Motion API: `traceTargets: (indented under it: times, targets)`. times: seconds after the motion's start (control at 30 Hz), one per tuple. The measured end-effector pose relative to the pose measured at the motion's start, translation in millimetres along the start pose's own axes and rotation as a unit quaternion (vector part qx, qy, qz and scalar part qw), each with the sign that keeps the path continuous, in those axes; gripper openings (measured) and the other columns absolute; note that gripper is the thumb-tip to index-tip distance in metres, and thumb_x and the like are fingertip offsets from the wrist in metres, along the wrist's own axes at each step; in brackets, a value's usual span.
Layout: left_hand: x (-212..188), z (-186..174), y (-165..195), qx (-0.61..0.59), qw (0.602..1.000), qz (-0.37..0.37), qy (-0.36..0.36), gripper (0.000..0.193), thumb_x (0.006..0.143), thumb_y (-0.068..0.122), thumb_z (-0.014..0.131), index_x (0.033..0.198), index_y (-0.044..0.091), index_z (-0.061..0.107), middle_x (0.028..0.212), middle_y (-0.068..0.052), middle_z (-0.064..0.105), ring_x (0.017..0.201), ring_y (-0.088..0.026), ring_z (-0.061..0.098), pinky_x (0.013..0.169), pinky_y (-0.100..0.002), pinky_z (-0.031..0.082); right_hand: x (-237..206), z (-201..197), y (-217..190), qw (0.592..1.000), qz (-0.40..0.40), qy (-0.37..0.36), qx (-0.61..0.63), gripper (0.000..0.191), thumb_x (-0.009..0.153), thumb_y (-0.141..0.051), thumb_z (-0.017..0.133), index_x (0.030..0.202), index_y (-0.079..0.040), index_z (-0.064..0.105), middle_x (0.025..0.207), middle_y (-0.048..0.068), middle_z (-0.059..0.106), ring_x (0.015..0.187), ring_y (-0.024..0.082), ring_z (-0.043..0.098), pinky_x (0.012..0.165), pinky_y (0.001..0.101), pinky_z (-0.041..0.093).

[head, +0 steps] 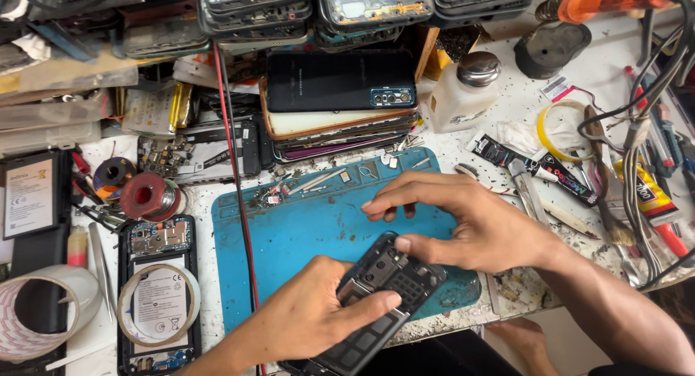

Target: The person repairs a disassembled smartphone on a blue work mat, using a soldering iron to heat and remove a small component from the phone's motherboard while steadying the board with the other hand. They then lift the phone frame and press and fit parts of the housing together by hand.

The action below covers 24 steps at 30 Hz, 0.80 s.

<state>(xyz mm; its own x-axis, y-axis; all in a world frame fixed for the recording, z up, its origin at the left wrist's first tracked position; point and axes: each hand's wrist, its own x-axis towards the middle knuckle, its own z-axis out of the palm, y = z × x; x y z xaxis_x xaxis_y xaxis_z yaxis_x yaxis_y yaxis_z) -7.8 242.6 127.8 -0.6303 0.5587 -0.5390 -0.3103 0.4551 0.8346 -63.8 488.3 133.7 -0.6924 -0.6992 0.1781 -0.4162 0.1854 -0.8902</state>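
- Our left hand [311, 314], lower centre of frame, grips an opened phone [380, 296] w/ thumb across its inner side, fingers wrapped under.
- Phone sits tilted, lower centre, over the bottom edge of the blue mat [289, 238]; back cover off, dark inner frame and shields showing.
- Our right hand [470, 220], centre-right, pinches the phone's top corner btw thumb and fingers; other fingers spread loosely above the mat.
- We can't tell if anything small is held in the right fingertips.
- Small screws and metal bits [304, 188] lie along the mat's upper edge.
- Stack of phones [340, 104], upper centre, just behind the mat; top one black w/ camera strip at its right end.
- White bottle [463, 90] w/ metal cap, upper right of centre, beside the stack.
- Red wire spool [148, 195], left of mat; a red cable [235, 173] runs top to bottom along the mat's left edge.
- Another open phone [156, 293], lower left, w/ a tape ring [159, 303] lying on it.
- Bigger tape roll [43, 311], far lower left.
- Glue tubes [550, 170] and tools on the right of the surface [521, 94], near a yellow tape ring [561, 130].
- Cables [644, 130] hang down at far right.
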Motion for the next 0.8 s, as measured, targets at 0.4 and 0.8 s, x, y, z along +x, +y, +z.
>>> traceTargets:
  times: [0.4,0.8]
  targets:
    - [-7.4,-4.7,4.4,-0.079,0.997,0.015,0.014,0.035,0.092,0.035,0.07,0.096,0.001,0.076,0.068,0.001,0.069,0.057,-0.004,0.058,0.048,-0.027,0.049,-17.5,-10.0,7.4,0.999,-0.027,-0.015,-0.023,0.061,0.073,-0.006,0.075,0.133,-0.007,0.068,0.127,0.011,0.074,0.118,0.026,0.072,0.102,0.0414,0.056]
    - [-8.8,16.8,-12.0,0.014,0.999,0.043,0.022,0.038,0.095,0.037,0.068,0.087,0.0,0.072,0.058,-0.001,0.061,0.053,-0.005,0.052,0.047,-0.029,0.046,-16.7,18.1,16.1,0.999,-0.021,0.04,0.029,0.025,0.081,-0.005,0.08,0.106,-0.006,0.075,0.104,0.007,0.079,0.102,0.022,0.075,0.092,0.0377,0.06]
